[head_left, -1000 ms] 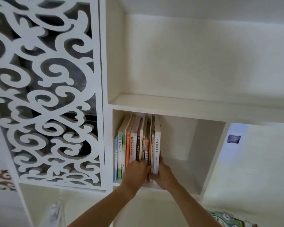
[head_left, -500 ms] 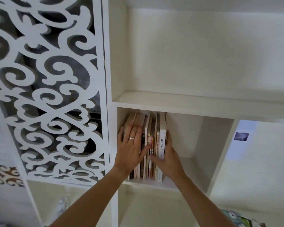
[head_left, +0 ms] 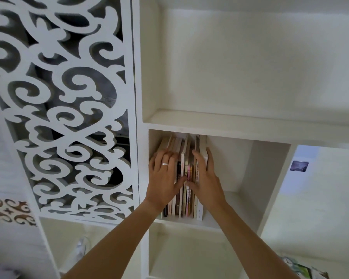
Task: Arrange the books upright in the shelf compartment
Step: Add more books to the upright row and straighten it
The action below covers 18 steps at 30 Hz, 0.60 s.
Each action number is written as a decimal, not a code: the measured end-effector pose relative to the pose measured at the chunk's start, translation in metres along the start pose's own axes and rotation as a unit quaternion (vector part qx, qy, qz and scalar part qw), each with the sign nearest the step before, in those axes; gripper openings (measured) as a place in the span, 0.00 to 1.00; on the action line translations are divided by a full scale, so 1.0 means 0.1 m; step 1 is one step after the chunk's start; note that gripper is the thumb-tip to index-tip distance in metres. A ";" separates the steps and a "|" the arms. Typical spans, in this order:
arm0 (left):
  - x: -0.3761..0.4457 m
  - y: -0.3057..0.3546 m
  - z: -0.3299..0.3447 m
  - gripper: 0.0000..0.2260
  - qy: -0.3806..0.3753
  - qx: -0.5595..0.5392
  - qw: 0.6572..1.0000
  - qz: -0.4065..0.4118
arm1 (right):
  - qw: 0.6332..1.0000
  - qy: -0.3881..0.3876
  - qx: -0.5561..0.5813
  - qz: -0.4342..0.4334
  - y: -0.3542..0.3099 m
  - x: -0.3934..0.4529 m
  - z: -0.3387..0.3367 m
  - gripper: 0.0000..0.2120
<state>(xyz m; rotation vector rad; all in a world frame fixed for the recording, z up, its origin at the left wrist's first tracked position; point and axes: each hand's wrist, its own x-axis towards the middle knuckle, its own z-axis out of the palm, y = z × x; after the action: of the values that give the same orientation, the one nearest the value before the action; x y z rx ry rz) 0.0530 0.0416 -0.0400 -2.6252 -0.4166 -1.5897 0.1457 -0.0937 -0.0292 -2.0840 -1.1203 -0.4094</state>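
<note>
Several thin books [head_left: 186, 178] stand upright in a row at the left end of a white shelf compartment [head_left: 248, 200]. My left hand [head_left: 164, 178], with a ring on one finger, lies flat with straight fingers against the spines of the leftmost books. My right hand [head_left: 205, 176] lies flat over the spines of the rightmost books, its outer finger along the side of the white end book. Both hands hide the middle of most spines.
The right half of the compartment floor [head_left: 230, 210] holds no books. A white carved scroll panel [head_left: 65, 109] stands to the left. An open shelf [head_left: 240, 121] lies above, another compartment [head_left: 189, 254] below. Printed papers [head_left: 304, 268] show at the bottom right.
Both hands rose from the bottom edge of the books to lie flat on the spines. The right hand shifted from the side of the end book onto the spines.
</note>
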 end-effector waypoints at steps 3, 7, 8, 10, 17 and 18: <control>-0.04 0.03 0.00 0.29 -0.002 0.006 1.000 0.004 | 1.000 0.000 -0.005 0.014 -0.07 -0.01 0.01 0.47; -0.06 0.05 -0.01 0.31 0.000 -0.015 1.000 0.001 | 1.000 0.010 -0.001 0.019 -0.10 -0.01 0.03 0.46; -0.05 0.06 -0.02 0.30 0.004 -0.022 1.000 -0.001 | 1.000 0.012 -0.002 0.017 -0.09 -0.02 0.03 0.44; -0.02 0.08 -0.05 0.25 0.014 -0.025 1.000 -0.006 | 1.000 0.016 -0.004 0.013 -0.09 -0.02 0.04 0.42; 0.20 0.34 -0.05 0.11 0.030 -0.049 0.986 -0.156 | 0.999 0.032 -0.016 0.008 -0.10 -0.01 0.07 0.42; 0.23 0.36 -0.05 0.08 0.035 -0.066 0.983 -0.168 | 0.999 0.032 -0.016 0.008 -0.09 -0.01 0.07 0.43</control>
<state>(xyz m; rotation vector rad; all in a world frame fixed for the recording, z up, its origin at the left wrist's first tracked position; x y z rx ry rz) 0.0672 0.0109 -0.0141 -2.6968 -0.8157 -1.8570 0.1374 -0.0862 -0.0306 -2.0907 -1.0664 -0.4855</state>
